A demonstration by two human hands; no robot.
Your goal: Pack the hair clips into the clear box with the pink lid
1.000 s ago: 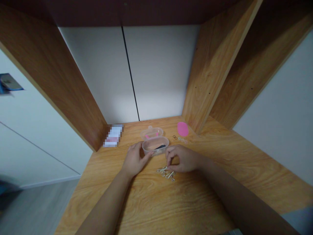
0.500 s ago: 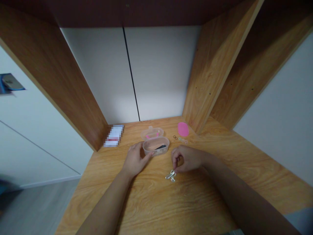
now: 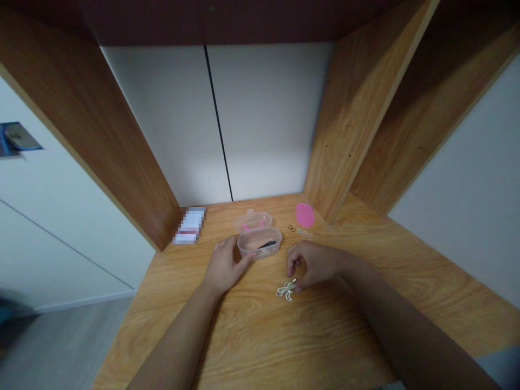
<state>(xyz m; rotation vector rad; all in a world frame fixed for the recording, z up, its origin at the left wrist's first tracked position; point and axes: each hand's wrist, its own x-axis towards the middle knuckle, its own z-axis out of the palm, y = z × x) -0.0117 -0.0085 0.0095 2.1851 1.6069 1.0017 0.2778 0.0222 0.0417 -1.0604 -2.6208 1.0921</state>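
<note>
While the left hand leans pressed-together fingers on a clear plastic tub, the right hand curls its fingertips onto shiny twisted wire clips, can't tell if they're pinching.

Left hand rests on the worktop, fingers against the near left side of a clear plastic box containing a black item. Right hand is curled directly beside a small tangle of silver metal clips; contact cannot be confirmed. Behind the box lies a clear lid with pink trim. To its right are a pink oval pad and a line of small rings. A pixelated packet lies at far left.
</note>
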